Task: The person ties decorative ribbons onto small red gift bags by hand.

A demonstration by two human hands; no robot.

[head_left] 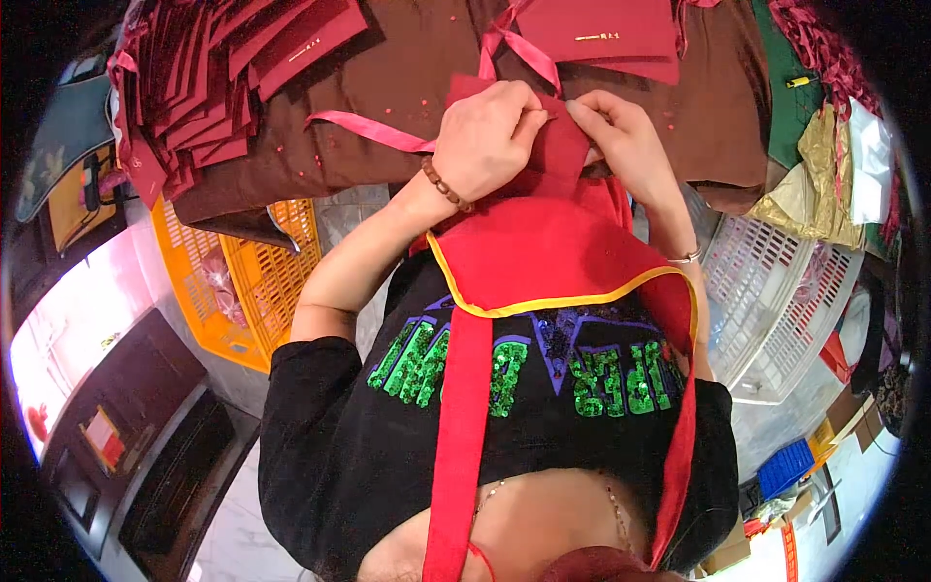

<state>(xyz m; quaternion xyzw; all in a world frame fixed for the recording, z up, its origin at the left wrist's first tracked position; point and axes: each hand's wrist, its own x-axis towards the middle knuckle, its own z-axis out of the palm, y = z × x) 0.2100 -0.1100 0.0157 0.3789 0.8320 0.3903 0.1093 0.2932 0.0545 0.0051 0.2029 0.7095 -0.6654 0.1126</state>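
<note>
A dark red packet (pixel 562 145) sits between my two hands, above the brown-covered desk (pixel 388 87). My left hand (pixel 488 138) is closed, fingers curled and pinching it; whether ribbon is caught in there too, I can't tell. My right hand (pixel 623 141) grips its right edge between thumb and fingers. Pink ribbon (pixel 532 60) lies just beyond my hands, stacked red packets (pixel 308 50) off to their left.

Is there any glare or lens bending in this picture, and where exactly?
Head view: glare whitens a bright patch at far left; head view: the dark cabinet bends and corners go black; head view: left hand and right hand lie clear of the glare.
</note>
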